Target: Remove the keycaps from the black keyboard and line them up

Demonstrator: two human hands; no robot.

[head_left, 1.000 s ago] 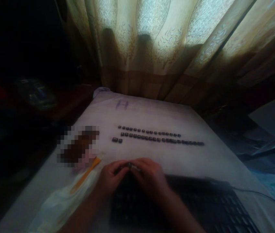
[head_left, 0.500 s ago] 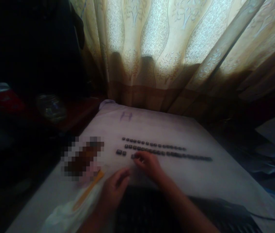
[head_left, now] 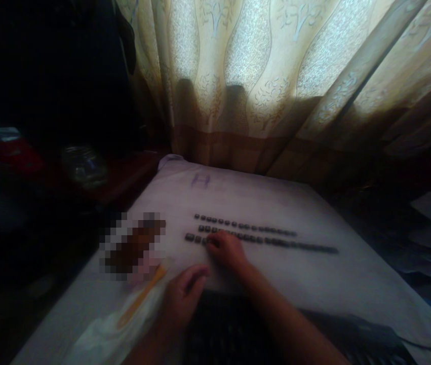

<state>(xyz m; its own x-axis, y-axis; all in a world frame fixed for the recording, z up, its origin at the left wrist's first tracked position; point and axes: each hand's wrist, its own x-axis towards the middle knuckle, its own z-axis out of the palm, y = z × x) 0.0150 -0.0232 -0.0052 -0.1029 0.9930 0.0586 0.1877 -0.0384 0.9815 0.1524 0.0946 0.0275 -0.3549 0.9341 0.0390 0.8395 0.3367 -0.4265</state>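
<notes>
Dark keycaps (head_left: 234, 223) lie in rows on the pale cloth. My right hand (head_left: 228, 251) reaches to the lowest, short row, its fingertips pinched on a small keycap (head_left: 205, 241) beside two others at the row's left end. The fingers partly cover that keycap and part of the row behind. My left hand (head_left: 187, 289) rests lower and to the left, fingers loosely curled with a gap between thumb and forefinger, and I see nothing in it. Close in front of me, beneath my right forearm, is a black keyboard (head_left: 230, 329), dim and blurred.
An orange-handled tool (head_left: 143, 296) lies on a whitish plastic bag (head_left: 97, 334) at left, beside a pixelated brown item (head_left: 135, 248). A clear container (head_left: 84, 165) stands on the dark red surface beyond. A patterned curtain (head_left: 245, 91) hangs behind the table (head_left: 253, 187). A cable (head_left: 424, 345) runs right.
My right hand has moved slightly left with the keycap, closing the gap to its two neighbours in the lowest row. My left hand stays nearly in place. The view has shifted slightly.
</notes>
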